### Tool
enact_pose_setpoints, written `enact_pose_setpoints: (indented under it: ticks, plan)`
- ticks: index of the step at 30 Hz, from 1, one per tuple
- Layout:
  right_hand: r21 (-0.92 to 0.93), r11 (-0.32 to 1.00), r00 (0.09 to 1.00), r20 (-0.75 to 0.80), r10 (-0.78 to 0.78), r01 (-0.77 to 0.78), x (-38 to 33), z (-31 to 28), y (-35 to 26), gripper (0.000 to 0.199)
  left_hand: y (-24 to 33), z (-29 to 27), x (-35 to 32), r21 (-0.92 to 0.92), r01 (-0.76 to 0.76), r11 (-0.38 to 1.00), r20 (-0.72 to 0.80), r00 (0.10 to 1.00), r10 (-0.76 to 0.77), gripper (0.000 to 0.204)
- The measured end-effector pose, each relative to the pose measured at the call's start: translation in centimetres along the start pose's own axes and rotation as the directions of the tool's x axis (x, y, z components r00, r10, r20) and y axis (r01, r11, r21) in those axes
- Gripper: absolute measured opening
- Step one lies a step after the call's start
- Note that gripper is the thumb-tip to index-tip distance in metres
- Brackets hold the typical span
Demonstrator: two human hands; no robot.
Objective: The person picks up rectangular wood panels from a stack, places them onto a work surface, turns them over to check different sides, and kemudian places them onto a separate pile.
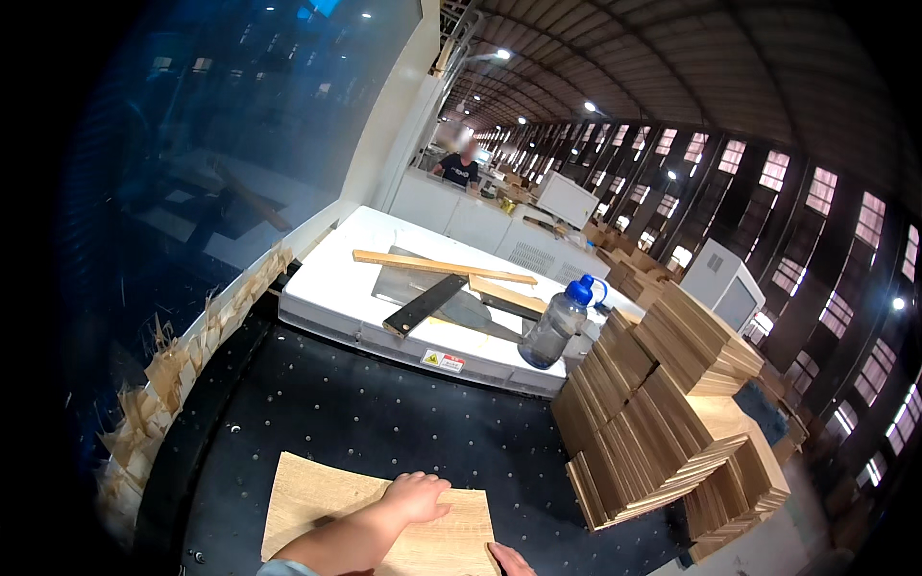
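Note:
A thin wood-grain board lies on the black table at the lower middle. My left hand rests palm down on top of it, with the fingers reaching toward its right side. At the board's right edge, the fingers of my right hand are stretched out and touch the edge; the rest of that hand is cut off by the lower rim of the picture. Neither hand is wrapped round anything.
Tall stacks of similar boards stand at the right. Beyond the dotted black table, a white ledge bears wood strips, a black bar and a blue-capped bottle. Wood shavings line the machine's left edge. A person is farther back.

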State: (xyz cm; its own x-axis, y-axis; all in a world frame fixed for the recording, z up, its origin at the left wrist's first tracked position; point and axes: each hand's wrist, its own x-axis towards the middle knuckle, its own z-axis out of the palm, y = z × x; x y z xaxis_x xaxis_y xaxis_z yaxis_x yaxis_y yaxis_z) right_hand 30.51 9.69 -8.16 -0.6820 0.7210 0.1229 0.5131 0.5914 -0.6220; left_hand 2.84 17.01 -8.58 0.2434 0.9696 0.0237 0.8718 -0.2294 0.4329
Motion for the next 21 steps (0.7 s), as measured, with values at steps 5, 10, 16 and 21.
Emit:
enact_pose_setpoints:
  ticks: [5,10,16,21]
  plan:
    - [-0.269,0.963,0.997,0.082,-0.003,0.025,-1.5,1.9,2.3,0.084,0.1,-0.3,0.1,-0.006,0.0,1.0,-0.006,1.0,0.0,0.051]
    - [-0.301,0.953,0.999,0.003,-0.046,0.045,-1.9,3.0,2.6,0.079,-0.2,0.0,0.1,-0.024,-0.013,1.0,-0.041,0.999,0.012,0.05]
    - [-0.275,0.959,0.995,0.06,0.083,-0.063,-2.0,3.3,3.0,0.061,0.1,0.0,-0.1,-0.03,-0.019,0.999,-0.068,0.998,0.017,0.048]
    - [-0.352,0.934,0.997,-0.003,-0.071,0.065,-2.4,2.8,1.7,0.059,0.0,0.6,0.0,-0.022,-0.035,0.999,-0.098,0.995,0.033,0.048]
